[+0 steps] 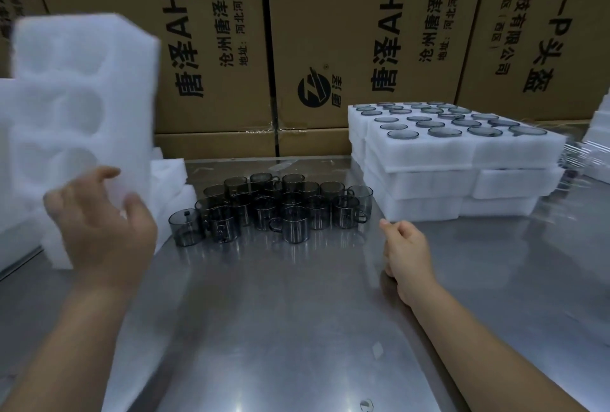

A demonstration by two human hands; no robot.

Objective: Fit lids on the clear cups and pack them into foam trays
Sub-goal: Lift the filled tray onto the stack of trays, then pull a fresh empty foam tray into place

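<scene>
Several smoky clear cups (pixel 274 207) with handles stand grouped on the steel table (pixel 280 312), toward its back. A white foam tray (pixel 82 88) with round pockets stands upright at the left, blurred. My left hand (pixel 102 223) is at its lower edge, fingers spread and relaxed, touching or just off the foam. My right hand (pixel 406 253) hovers over the table right of the cups, fingers loosely curled, holding nothing. At the right sits a stack of foam trays (pixel 455 164) with lidded cups (pixel 439 122) filling the top layer.
Large printed cardboard boxes (pixel 330 48) form a wall behind the table. More white foam pieces (pixel 171 177) are piled at the left beside the cups. Clear plastic items and more foam (pixel 597 141) lie at the far right edge.
</scene>
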